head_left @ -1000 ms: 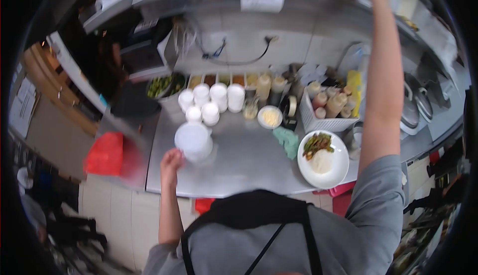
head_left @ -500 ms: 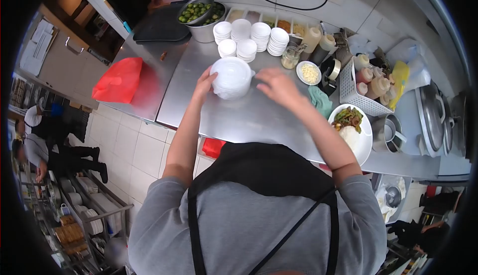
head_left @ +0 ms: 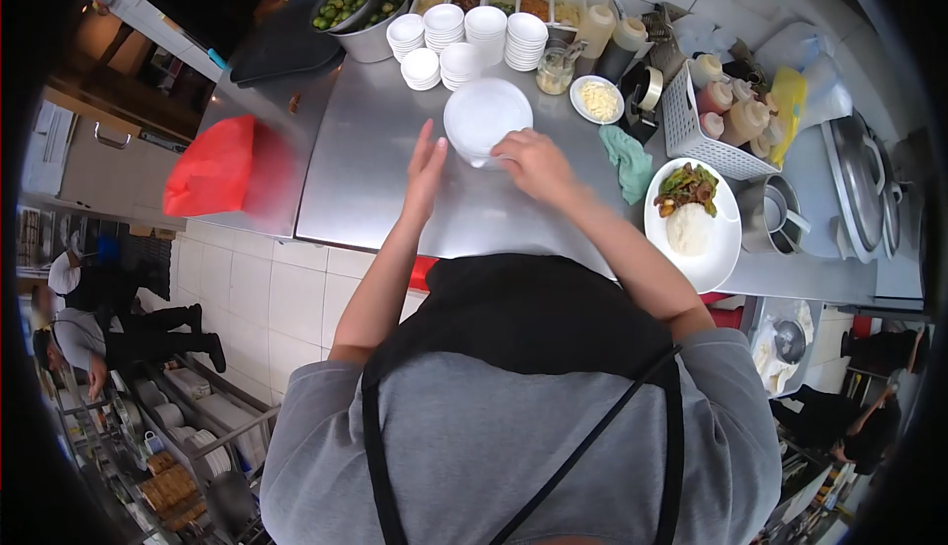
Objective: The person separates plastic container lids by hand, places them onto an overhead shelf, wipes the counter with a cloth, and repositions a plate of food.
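Observation:
A white round lidded container (head_left: 488, 118) stands on the steel counter. My right hand (head_left: 535, 163) is at its lower right edge, with the fingers pinched on the rim. To the left of the container is my left hand (head_left: 426, 172), fingers stretched and apart, holding nothing. Behind the container stand several stacks of small white dishes (head_left: 461, 63). A plate with rice (head_left: 689, 230) and a meat and green vegetable dish lies to the right, near my right forearm. A green cloth (head_left: 628, 163) is beside it.
A red plastic bag (head_left: 209, 166) lies at the left. Behind are a pot of green fruit (head_left: 366, 22) and condiment trays (head_left: 534, 7). A dish of pale bits (head_left: 597, 100), a white basket of bottles (head_left: 706, 137) and metal lids (head_left: 855, 186) stand right. Other people are at the lower left.
My right hand has come down from the upper shelf to the container's rim. My left hand has let go of the container's side. The camera view has shifted.

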The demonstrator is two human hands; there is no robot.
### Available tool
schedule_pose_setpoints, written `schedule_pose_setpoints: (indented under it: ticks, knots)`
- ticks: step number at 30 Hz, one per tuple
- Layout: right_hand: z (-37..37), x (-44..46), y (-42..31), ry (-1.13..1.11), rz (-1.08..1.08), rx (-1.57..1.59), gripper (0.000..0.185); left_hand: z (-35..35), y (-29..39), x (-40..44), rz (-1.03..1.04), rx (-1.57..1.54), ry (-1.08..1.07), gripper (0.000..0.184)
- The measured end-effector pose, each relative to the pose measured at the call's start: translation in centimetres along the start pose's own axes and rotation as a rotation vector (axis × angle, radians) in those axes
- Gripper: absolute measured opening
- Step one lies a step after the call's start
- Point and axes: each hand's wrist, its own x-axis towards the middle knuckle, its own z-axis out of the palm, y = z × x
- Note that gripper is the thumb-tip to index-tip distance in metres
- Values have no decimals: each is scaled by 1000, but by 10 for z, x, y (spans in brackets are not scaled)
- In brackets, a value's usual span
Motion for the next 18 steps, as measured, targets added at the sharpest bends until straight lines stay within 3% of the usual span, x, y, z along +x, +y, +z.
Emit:
schedule_pose_setpoints:
  ticks: [2, 4, 7, 13, 18]
  knots:
    - [-8, -11, 4, -86, 58, -120, 22, 3, 5, -13, -42, 53, 17, 53]
    - [2, -17, 13, -77, -89, -332, 22, 6, 1, -19, -77, 106, 32, 49]
    - [17, -11, 5, 80, -119, -299, 11, 7, -7, -20, -103, 27, 76, 41]
    - [33, 13, 3, 96, -70, -363, 8, 6, 7, -26, -90, 34, 43, 32]
    - [2, 28, -5, 157, 96, -48, 11, 6, 23, -29, -30, 52, 48, 32]
